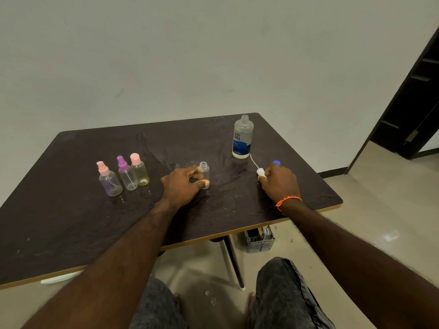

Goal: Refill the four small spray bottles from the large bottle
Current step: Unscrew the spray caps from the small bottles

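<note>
- My left hand (183, 186) grips the uncapped small bottle (204, 173), upright at frame centre on the table (71, 222).
- My right hand (280, 181) pinches its white spray head (260, 172), tube trailing toward the large bottle (242, 138), which stands open, upper right.
- Three capped spray bottles (126, 174) stand together at centre left.

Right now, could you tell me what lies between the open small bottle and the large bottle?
Nothing: the head view shows only bare table between the open small bottle and the large bottle.
</note>
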Action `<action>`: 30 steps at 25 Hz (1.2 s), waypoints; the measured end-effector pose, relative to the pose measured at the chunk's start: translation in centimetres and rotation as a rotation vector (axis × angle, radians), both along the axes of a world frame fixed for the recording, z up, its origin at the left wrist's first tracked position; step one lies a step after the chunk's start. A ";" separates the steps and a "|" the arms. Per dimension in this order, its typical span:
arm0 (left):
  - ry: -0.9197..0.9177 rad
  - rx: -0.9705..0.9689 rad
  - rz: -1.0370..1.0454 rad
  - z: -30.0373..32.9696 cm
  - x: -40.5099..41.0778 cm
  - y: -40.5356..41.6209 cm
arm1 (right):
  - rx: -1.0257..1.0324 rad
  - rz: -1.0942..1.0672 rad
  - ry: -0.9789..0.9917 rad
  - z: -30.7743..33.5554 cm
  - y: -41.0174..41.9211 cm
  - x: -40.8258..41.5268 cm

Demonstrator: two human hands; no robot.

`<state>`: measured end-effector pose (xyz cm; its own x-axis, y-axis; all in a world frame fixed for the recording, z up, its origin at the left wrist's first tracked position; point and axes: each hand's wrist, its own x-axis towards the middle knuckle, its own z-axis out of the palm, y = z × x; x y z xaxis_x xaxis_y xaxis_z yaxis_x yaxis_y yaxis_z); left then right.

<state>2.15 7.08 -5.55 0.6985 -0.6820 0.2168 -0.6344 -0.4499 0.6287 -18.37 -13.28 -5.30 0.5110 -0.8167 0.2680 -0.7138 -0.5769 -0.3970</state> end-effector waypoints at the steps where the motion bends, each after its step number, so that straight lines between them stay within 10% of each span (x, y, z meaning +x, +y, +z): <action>1: 0.000 -0.004 0.001 0.0 0.0 0.0 | -0.022 -0.011 0.014 0.0 0.1 0.1; 23: 0.020 -0.010 0.008 -0.3 0.2 -0.1 | 0.022 -0.098 -0.048 0.0 0.1 0.2; 30: 0.018 -0.003 0.018 -0.2 0.3 -0.1 | 0.039 0.463 -0.103 1.5 4.4 4.6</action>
